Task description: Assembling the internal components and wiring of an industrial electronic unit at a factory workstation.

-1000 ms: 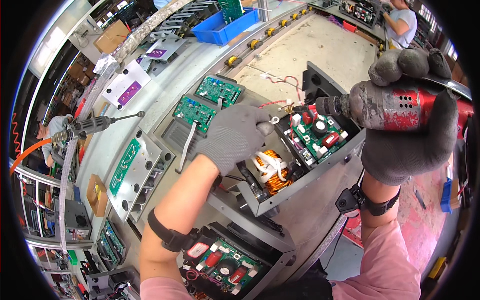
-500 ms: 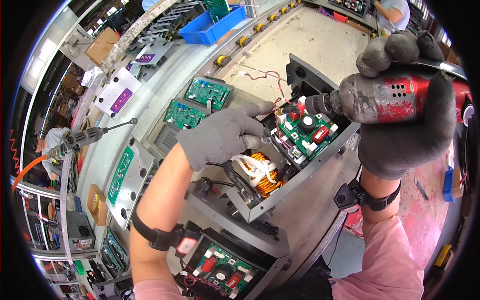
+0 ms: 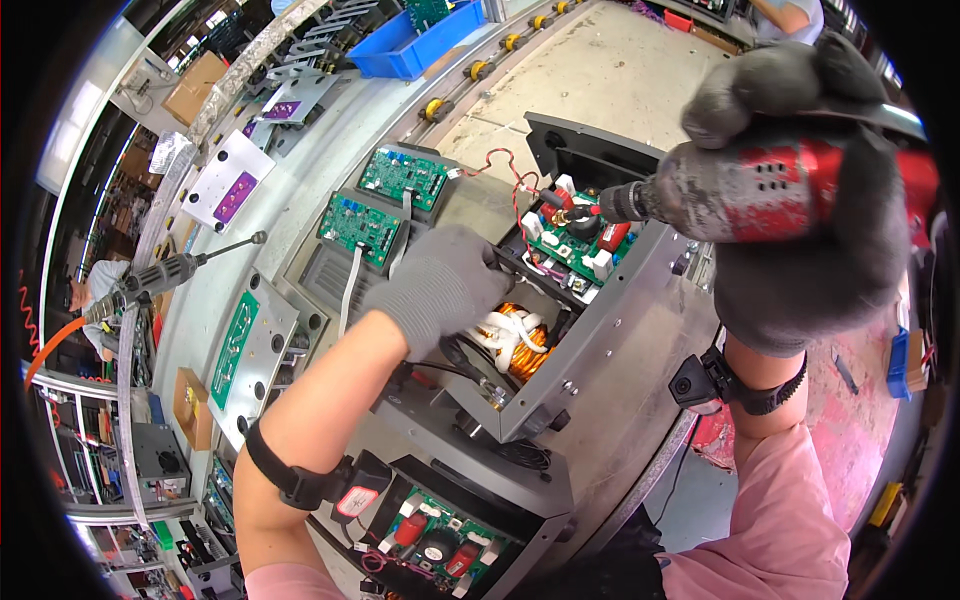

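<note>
My right hand [image 3: 810, 285], in a grey glove, is wrapped round a worn red power drill [image 3: 770, 190]. The drill's chuck reaches over a green circuit board [image 3: 570, 235] inside an open dark metal case [image 3: 590, 365], its tip near the terminals at the board's far left. My left hand [image 3: 440, 285], also gloved, is closed at the case's left side, fingers curled and their tips hidden; what they hold, if anything, cannot be made out. Beside it lies a copper coil [image 3: 527, 350] with white sleeved leads. A red-and-black twisted wire [image 3: 518, 200] rises from the case.
Two green boards [image 3: 360, 228] on dark panels lie left of the case. A second open case [image 3: 500, 515] is nearest me. At far left hangs a grey driver [image 3: 160, 280] on an orange hose. A blue bin [image 3: 420, 45] stands at the back; a person [image 3: 790, 20] is beyond.
My left hand has drawn back leftward from the twisted wire, its fingers now curled. The case appears shifted left and turned slightly. The drill has moved slightly left, still over the board.
</note>
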Demonstrator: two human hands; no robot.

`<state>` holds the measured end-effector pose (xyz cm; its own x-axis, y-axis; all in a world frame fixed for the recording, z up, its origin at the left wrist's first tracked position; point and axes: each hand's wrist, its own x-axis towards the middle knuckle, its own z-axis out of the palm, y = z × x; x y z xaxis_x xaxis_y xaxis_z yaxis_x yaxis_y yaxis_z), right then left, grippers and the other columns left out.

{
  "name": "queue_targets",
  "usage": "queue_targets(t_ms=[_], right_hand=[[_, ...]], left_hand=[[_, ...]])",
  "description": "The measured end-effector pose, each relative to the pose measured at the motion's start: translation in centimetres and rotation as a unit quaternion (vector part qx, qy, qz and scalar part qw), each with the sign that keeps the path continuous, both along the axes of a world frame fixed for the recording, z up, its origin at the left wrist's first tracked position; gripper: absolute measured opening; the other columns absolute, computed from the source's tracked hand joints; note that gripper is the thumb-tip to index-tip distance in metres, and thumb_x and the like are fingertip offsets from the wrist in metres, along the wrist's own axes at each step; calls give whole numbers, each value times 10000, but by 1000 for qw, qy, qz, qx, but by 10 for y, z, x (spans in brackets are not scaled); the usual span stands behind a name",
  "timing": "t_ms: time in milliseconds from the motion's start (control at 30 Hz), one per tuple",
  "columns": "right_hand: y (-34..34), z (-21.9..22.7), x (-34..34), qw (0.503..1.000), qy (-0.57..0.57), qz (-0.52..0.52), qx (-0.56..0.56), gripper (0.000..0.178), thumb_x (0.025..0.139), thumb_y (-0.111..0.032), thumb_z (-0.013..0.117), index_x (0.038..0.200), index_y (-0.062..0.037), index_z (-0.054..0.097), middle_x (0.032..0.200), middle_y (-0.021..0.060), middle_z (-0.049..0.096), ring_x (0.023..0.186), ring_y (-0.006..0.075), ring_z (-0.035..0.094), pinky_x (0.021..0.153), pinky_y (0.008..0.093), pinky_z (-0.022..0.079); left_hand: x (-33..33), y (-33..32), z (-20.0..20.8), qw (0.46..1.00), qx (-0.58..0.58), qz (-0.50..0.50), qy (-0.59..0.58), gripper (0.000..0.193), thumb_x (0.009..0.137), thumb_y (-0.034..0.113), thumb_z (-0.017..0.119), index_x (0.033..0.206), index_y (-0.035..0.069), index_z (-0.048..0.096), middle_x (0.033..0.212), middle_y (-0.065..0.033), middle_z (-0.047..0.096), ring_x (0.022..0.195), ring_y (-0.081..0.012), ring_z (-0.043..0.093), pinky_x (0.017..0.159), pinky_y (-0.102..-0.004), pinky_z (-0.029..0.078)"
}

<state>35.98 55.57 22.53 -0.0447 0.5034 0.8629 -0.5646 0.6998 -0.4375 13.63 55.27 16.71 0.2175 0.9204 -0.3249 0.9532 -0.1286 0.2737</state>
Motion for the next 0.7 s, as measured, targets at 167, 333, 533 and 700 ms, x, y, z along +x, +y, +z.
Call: queue_targets(t_ms=[167,333,533,700], right_hand=[[16,-5,-18,996,-87,-10,9,382,908,-243,451,1192,8,497,956,172,595,803,260,567,738,383,458],[12,-15,-34,957,-203,-67,-195,364,898,-208,480,1194,5,480,920,154,602,814,222,590,746,341,479],[18,-18,-32,947,-147,45,-281,250,842,-198,628,984,8,616,851,91,655,747,158,643,677,276,524],[28,-17,-32,934,-153,46,-320,242,819,-193,638,955,6,614,823,84,648,726,148,638,655,276,525]], left_hand=[[-1,-5,-5,996,24,36,-74,350,789,291,637,936,-26,657,816,-190,646,755,-301,619,731,-384,484],[-3,-5,1,973,-125,6,-193,368,819,294,621,905,-64,636,732,-176,624,652,-201,584,657,-336,469],[15,-22,4,981,-96,-36,-165,358,838,300,600,869,-52,652,661,-222,595,602,-284,586,625,-369,470],[24,-32,1,985,-63,-30,-160,357,847,306,597,870,-43,666,718,-247,619,642,-323,609,647,-387,480]])
